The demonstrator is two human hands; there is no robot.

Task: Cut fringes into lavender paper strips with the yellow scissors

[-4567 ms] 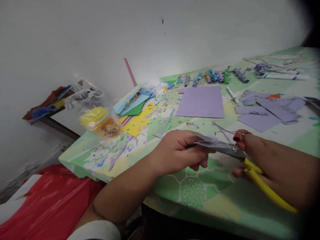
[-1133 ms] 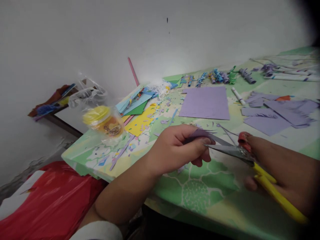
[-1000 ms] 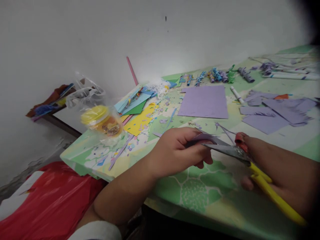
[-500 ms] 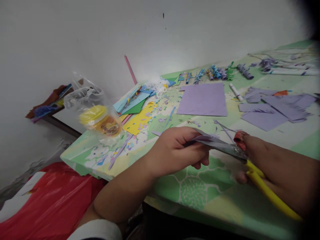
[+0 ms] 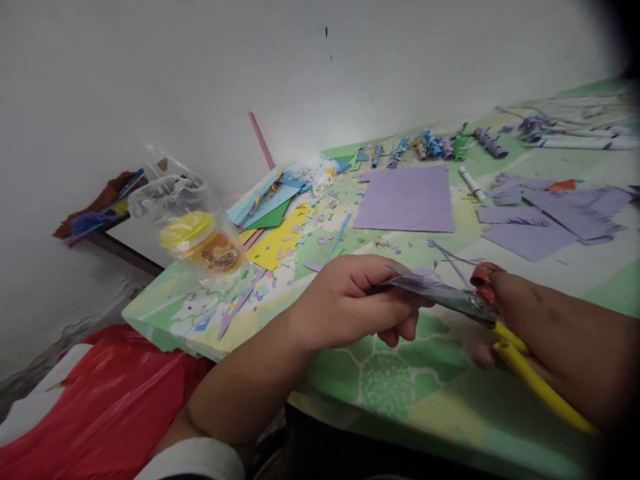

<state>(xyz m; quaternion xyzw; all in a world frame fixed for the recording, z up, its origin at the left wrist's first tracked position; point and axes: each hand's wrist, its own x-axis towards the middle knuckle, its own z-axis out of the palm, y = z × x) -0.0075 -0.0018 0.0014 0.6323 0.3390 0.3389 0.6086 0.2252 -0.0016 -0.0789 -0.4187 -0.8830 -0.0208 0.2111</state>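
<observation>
My left hand (image 5: 357, 300) is above the table's front part, thumb and fingers pinched on a small piece of purple paper (image 5: 425, 275). At the right, my right hand (image 5: 527, 307) grips scissors (image 5: 543, 387) with long yellow handles. Their grey blades point left at the paper, close to my left fingertips. Exactly where the blades meet the paper is hard to make out. A reddish curled thing (image 5: 484, 279) sits at my right thumb; its kind is unclear. Beyond my hands, a purple sheet (image 5: 404, 200) lies flat on the table.
Purple paper pieces (image 5: 535, 233), some fringed, lie at the right beside a white marker (image 5: 471, 183). Several curled paper rolls (image 5: 433, 143) line the wall side. A bagged yellow-lidded tub (image 5: 205, 247), yellow paper (image 5: 280, 240) and scraps occupy the left. A red bag (image 5: 115, 400) is below.
The scissor blades look slightly more closed against the purple paper. My left fingers have shifted a little to the right. The other things on the table stay where they were.
</observation>
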